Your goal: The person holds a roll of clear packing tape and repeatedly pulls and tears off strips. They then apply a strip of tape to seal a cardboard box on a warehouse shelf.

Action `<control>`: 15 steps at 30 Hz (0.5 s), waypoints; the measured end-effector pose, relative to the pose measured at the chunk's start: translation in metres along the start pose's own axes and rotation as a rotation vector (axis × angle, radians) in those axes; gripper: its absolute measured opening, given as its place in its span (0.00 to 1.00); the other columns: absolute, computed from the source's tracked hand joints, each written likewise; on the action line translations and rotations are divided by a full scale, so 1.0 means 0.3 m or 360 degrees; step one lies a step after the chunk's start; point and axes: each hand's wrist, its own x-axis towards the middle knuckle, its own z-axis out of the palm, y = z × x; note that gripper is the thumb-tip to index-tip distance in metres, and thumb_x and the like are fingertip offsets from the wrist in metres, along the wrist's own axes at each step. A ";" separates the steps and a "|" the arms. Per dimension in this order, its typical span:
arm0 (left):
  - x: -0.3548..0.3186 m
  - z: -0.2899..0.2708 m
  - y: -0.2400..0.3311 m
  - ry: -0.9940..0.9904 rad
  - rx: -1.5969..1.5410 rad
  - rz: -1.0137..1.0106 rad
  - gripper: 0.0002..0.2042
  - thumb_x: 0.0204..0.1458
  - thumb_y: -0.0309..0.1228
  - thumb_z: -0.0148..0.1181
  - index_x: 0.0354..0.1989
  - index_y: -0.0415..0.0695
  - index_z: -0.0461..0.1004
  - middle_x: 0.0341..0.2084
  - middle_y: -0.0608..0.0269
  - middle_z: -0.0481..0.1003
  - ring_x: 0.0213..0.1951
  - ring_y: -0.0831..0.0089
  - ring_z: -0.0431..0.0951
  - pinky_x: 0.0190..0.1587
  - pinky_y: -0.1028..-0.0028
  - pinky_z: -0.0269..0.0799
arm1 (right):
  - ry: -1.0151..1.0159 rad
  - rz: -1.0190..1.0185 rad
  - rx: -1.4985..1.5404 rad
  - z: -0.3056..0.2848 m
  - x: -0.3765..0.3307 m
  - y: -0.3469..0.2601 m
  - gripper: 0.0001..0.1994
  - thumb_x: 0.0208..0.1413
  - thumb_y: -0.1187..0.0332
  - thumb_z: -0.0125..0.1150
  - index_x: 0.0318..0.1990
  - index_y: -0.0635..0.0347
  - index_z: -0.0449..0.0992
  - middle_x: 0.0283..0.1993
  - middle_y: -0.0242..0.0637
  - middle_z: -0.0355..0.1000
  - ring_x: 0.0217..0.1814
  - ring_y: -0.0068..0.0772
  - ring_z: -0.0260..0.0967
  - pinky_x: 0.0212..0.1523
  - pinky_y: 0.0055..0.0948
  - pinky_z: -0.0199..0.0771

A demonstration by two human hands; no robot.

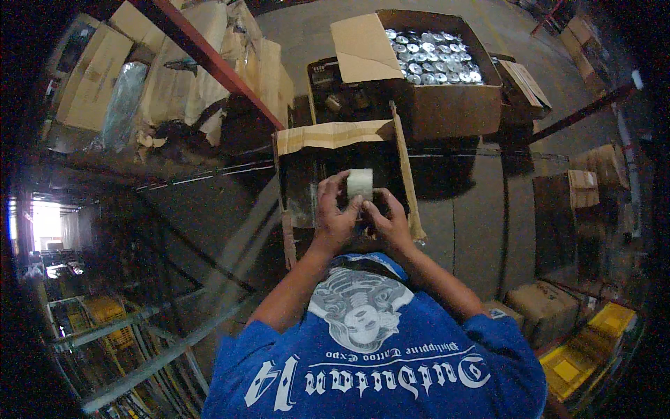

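A whitish roll of tape [360,183] is held up in front of me, above an open cardboard box [335,138]. My left hand [333,215] grips the roll from its left side, with the thumb at the lower edge. On the other side my right hand [389,222] is closed at the roll's lower right, thumb and fingers pinching near its edge. Whether a loose tape end lies between the fingers is too small to tell. Deep shadow hides most of the box's inside.
Beyond the box stands a large open carton [453,112] filled with shiny round metal parts [436,59]. A red metal beam [209,63] slants across the left, before stacked cartons [94,84]. Yellow bins [569,366] sit at lower right, and metal racking [167,356] at lower left.
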 end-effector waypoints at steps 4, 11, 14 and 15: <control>-0.014 -0.009 0.017 -0.0092 -0.0809 -0.0621 0.24 0.55 0.23 0.61 0.63 0.41 0.66 0.54 0.52 0.71 0.55 0.64 0.72 0.58 0.67 0.70 | -0.0072 0.0139 0.0299 0.005 0.012 0.002 0.16 0.61 0.66 0.62 0.52 0.65 0.73 0.44 0.39 0.77 0.42 0.28 0.73 0.44 0.28 0.73; -0.030 -0.023 0.005 -0.0120 -0.0520 -0.0446 0.23 0.57 0.25 0.60 0.62 0.39 0.67 0.54 0.53 0.72 0.53 0.64 0.74 0.56 0.67 0.73 | -0.0068 0.0466 0.0531 -0.007 0.026 -0.011 0.13 0.62 0.66 0.57 0.45 0.69 0.78 0.36 0.36 0.78 0.36 0.22 0.71 0.37 0.25 0.71; -0.027 -0.008 0.000 -0.0061 -0.0539 -0.0485 0.22 0.57 0.25 0.59 0.61 0.40 0.68 0.53 0.54 0.73 0.52 0.63 0.76 0.54 0.66 0.74 | -0.0058 0.0456 0.0517 -0.002 0.033 0.007 0.13 0.62 0.67 0.56 0.45 0.70 0.78 0.35 0.36 0.78 0.35 0.21 0.70 0.36 0.25 0.70; -0.026 0.001 -0.001 -0.0016 -0.0480 -0.0442 0.22 0.57 0.25 0.60 0.61 0.41 0.68 0.51 0.54 0.73 0.51 0.64 0.77 0.54 0.66 0.75 | -0.0055 0.0457 0.0514 0.002 0.034 0.013 0.13 0.62 0.67 0.56 0.45 0.70 0.78 0.35 0.35 0.78 0.34 0.21 0.70 0.36 0.25 0.70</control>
